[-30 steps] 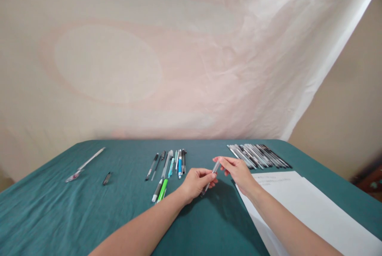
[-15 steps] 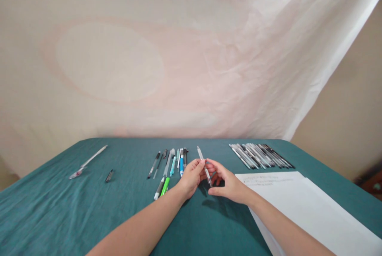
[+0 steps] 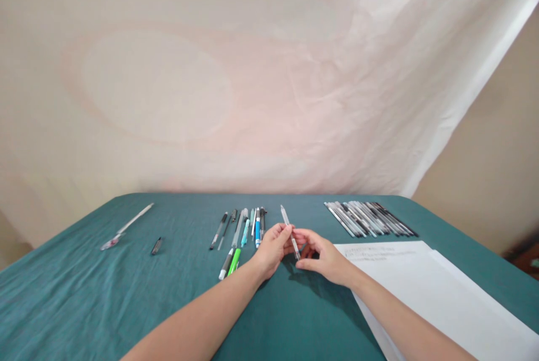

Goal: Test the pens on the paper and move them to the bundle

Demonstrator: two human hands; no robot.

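Observation:
A clear, slim pen [image 3: 285, 214] slants over the middle of the table, its upper end pointing away from me. My left hand [image 3: 273, 250] is closed on it, thumb and fingers pinching the barrel near its middle. At the pen's lower end, my right hand [image 3: 323, 257] is closed around it, thumb by the tip and fingers along the side. Part of the barrel is hidden by my fingers. Left of my left hand lies a loose group of pens, among them a blue and white pen [image 3: 257, 228] and a green marker [image 3: 234, 261].
White paper sheets [image 3: 425, 293] with faint writing lie under my right forearm. A row of clear and black pens [image 3: 370, 219] lies behind them. On the left are a small dark cap [image 3: 156, 246] and a long white stick [image 3: 137, 218] with clear wrapping at its end.
Both hands stay on the pen in nearly the same pose. The right thumb and fingers sit slightly closer together at its lower end. The view has shifted very slightly.

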